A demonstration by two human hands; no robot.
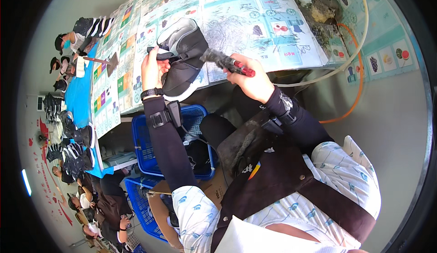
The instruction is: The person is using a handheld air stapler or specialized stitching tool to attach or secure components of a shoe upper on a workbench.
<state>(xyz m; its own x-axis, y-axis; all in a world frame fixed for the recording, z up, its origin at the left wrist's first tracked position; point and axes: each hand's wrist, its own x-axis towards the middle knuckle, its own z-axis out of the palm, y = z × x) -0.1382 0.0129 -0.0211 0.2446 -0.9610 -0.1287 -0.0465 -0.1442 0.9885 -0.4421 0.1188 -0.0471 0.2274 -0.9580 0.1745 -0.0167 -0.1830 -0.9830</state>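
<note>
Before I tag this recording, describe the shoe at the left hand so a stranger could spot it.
Find the big patterned table, then its edge nearest the person. There the left hand grips a strap on a black shoe. Unlike the shoes piled at the far left, this one is between that hand and the right hand.

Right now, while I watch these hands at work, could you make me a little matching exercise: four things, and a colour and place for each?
1. Shoe
2. Tool
3. Baskets
4. Hose

A. Partly red, in the right hand
B. Orange, at the tabletop's right
C. Black, in the left hand
D. Blue, below the tabletop

Pairs: 1-C, 2-A, 3-D, 4-B.
</note>
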